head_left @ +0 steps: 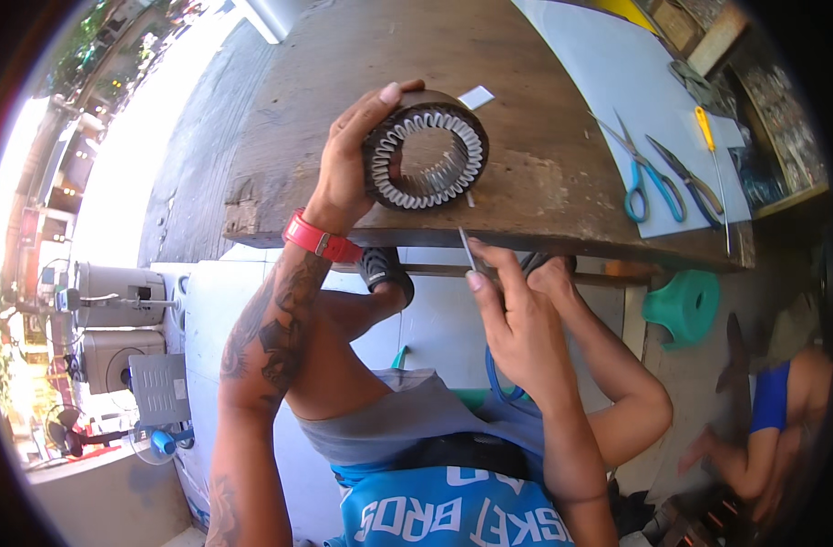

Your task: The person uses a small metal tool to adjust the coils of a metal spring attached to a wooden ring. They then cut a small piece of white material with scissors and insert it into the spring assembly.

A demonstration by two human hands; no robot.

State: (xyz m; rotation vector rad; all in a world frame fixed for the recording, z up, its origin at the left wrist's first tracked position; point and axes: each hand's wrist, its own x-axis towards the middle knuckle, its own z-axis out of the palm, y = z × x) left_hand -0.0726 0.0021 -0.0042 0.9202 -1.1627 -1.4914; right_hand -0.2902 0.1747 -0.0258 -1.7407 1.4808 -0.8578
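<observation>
A ring-shaped motor stator [373,164], dark outside and lined with white slot liners around its inner teeth, rests on its edge on the wooden bench with its opening facing me. My left hand [351,150] is wrapped round its left side and top, a red watch on the wrist. Lower and to the right, off the bench's front edge, my right hand [517,319] pinches a thin pale strip [468,246] between thumb and index finger. The strip points up toward the stator, apart from it. A small white piece [477,98] lies behind the stator.
On white sheeting [608,100] at the right lie blue-handled scissors [652,187], dark pliers [685,178] and a yellow-handled screwdriver [705,132]. A green stool [681,308] stands below the bench's right end. Another person [772,410] sits at the lower right.
</observation>
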